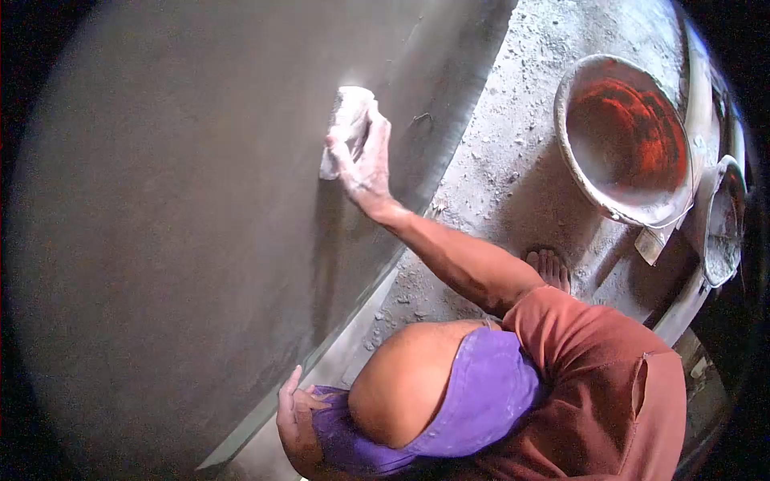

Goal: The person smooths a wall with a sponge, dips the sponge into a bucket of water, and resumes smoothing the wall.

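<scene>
My right hand [367, 176] grips a pale, sponge-like block [350, 112] between thumb and fingers. The block lies against a smooth grey plastered surface [200, 200], and its exact material is hard to make out. White residue coats the fingers. Low in the view, my left hand [298, 417] rests beside my bent knee, touching purple cloth [489, 377]. Its fingers look loosely spread, with one pointing up, and part of the hand is cut by the dark image edge.
A round bucket [563, 120] with a reddish inside stands on the dusty, crumb-strewn floor [513, 104]. Beside it are a smaller container [712, 260] and a flat wooden piece [648, 247]. My bare foot [549, 264] is near the bucket. A pale strip [353, 329] edges the plastered surface.
</scene>
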Demonstrator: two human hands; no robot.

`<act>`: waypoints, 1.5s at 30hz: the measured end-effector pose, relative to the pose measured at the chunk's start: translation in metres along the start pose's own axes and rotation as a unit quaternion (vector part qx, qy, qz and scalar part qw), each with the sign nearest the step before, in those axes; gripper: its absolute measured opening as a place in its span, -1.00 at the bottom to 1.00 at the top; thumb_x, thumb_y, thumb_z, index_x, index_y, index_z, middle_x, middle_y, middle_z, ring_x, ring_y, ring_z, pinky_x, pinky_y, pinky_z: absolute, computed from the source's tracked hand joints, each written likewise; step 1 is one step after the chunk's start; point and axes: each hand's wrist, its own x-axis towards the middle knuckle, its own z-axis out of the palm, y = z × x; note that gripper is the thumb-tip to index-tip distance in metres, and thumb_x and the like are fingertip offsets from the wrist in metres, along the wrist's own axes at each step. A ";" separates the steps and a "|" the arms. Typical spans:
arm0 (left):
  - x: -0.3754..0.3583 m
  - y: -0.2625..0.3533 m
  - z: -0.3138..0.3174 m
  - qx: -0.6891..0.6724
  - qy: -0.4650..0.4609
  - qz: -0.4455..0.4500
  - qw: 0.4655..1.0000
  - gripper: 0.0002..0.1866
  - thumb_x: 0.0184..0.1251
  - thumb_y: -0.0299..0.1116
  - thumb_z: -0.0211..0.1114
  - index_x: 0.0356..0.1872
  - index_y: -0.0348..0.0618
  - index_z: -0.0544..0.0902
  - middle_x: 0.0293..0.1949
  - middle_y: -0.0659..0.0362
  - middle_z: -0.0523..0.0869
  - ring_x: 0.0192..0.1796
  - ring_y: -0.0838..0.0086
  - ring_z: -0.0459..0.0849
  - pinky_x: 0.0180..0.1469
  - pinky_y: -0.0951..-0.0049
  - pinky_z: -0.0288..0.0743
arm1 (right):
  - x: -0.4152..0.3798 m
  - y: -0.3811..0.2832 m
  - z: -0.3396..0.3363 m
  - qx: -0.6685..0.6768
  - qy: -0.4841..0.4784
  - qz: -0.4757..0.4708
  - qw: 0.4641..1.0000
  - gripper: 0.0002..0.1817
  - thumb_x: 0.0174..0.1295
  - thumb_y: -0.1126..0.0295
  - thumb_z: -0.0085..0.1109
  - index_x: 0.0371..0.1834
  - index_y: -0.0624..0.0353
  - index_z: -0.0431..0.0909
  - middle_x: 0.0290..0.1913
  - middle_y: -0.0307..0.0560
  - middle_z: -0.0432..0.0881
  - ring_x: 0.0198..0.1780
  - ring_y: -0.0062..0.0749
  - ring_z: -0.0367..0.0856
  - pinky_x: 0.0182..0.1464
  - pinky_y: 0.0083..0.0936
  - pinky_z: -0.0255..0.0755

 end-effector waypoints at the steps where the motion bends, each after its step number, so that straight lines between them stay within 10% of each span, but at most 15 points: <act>1: 0.001 -0.003 0.001 0.002 -0.004 -0.001 1.000 -0.18 0.62 0.18 0.09 0.43 -0.51 0.42 -0.51 0.22 0.63 -0.30 0.43 0.67 0.33 0.03 0.49 | -0.004 0.000 0.000 -0.007 -0.015 0.022 1.000 -0.18 0.37 0.25 0.32 0.58 0.36 0.13 0.41 0.40 0.29 0.46 0.20 0.29 0.52 0.07 0.16; 6: -0.012 -0.031 -0.013 0.006 0.001 0.010 1.000 -0.18 0.62 0.19 0.07 0.46 -0.50 0.40 -0.48 0.21 0.65 -0.26 0.41 0.69 0.36 -0.06 0.47 | 0.107 0.057 -0.010 -0.029 0.070 0.154 0.985 -0.43 0.34 0.20 0.41 0.20 0.37 0.39 0.12 0.18 0.47 0.13 -0.17 0.52 0.16 -0.15 0.49; 15: 0.002 0.004 0.003 0.013 -0.012 0.012 1.000 -0.16 0.62 0.22 0.07 0.44 -0.49 0.42 -0.49 0.23 0.62 -0.30 0.44 0.63 0.33 0.04 0.48 | 0.021 0.007 0.003 -0.016 0.020 0.024 0.999 -0.06 0.29 0.20 0.39 0.58 0.46 0.08 0.25 0.45 0.39 0.32 0.27 0.35 0.45 0.10 0.17; 19: -0.022 -0.020 -0.011 0.016 0.026 -0.024 0.999 -0.18 0.62 0.22 0.06 0.45 -0.47 0.43 -0.47 0.24 0.62 -0.26 0.45 0.64 0.34 0.08 0.47 | 0.108 0.093 -0.009 -0.024 0.086 0.147 0.985 -0.38 0.33 0.18 0.43 0.23 0.39 0.36 0.00 0.06 0.59 -0.10 -0.33 0.63 -0.09 -0.34 0.62; 23: -0.009 -0.008 -0.002 0.008 0.015 -0.004 1.000 -0.19 0.63 0.19 0.05 0.45 -0.47 0.43 -0.47 0.24 0.62 -0.26 0.44 0.65 0.36 0.08 0.46 | 0.034 0.035 0.000 -0.092 0.053 0.029 0.994 -0.28 0.32 0.28 0.36 0.43 0.42 0.26 0.24 0.27 0.44 0.33 -0.10 0.46 0.38 -0.21 0.38; 28: 0.001 0.007 0.002 0.010 -0.023 -0.005 1.000 -0.18 0.63 0.21 0.04 0.45 -0.48 0.41 -0.46 0.23 0.63 -0.25 0.43 0.67 0.38 0.07 0.44 | 0.031 -0.011 0.011 0.022 0.043 -0.098 0.994 -0.21 0.24 0.42 0.33 0.50 0.45 0.22 0.14 0.32 0.42 0.18 0.13 0.40 0.30 -0.01 0.26; 32: -0.019 -0.015 -0.013 0.008 -0.008 -0.014 1.000 -0.17 0.63 0.23 0.04 0.46 -0.47 0.41 -0.46 0.22 0.65 -0.23 0.42 0.69 0.41 0.05 0.43 | 0.142 0.088 -0.010 0.046 0.077 0.174 0.981 -0.45 0.26 0.28 0.39 0.19 0.37 0.40 0.03 0.25 0.48 0.06 0.06 0.45 0.17 -0.06 0.37; 35: -0.014 -0.002 0.001 -0.002 0.009 -0.017 1.000 -0.17 0.62 0.22 0.05 0.45 -0.46 0.41 -0.46 0.21 0.66 -0.24 0.41 0.70 0.42 0.04 0.42 | 0.083 0.076 -0.002 -0.124 0.087 0.006 0.988 -0.42 0.34 0.30 0.35 0.26 0.45 0.35 0.06 0.16 0.51 -0.05 -0.22 0.60 0.02 -0.19 0.55; 40: 0.001 0.011 0.005 0.052 -0.025 -0.008 0.998 -0.21 0.63 0.19 0.06 0.45 -0.44 0.42 -0.48 0.22 0.65 -0.24 0.41 0.70 0.43 0.01 0.40 | -0.020 -0.025 0.003 -0.004 -0.102 -0.096 0.990 -0.07 0.12 0.34 0.36 0.56 0.46 0.16 0.12 0.26 0.43 0.15 0.09 0.44 0.31 -0.03 0.33; 42: -0.005 -0.006 -0.003 0.032 -0.012 -0.015 0.999 -0.22 0.63 0.18 0.06 0.46 -0.42 0.42 -0.48 0.22 0.65 -0.25 0.41 0.71 0.43 0.01 0.40 | 0.030 -0.005 0.002 -0.059 -0.026 -0.218 0.974 -0.09 0.07 0.35 0.39 0.53 0.42 0.24 0.01 0.23 0.44 0.03 0.08 0.44 0.20 0.06 0.32; 45: -0.027 -0.054 -0.022 -0.008 0.031 -0.006 0.999 -0.23 0.63 0.16 0.07 0.46 -0.42 0.42 -0.48 0.22 0.67 -0.27 0.39 0.72 0.41 0.02 0.41 | 0.106 0.051 -0.016 -0.081 0.054 -0.029 0.995 -0.42 0.29 0.24 0.41 0.24 0.34 0.40 -0.06 0.17 0.46 -0.01 0.00 0.48 0.09 -0.07 0.42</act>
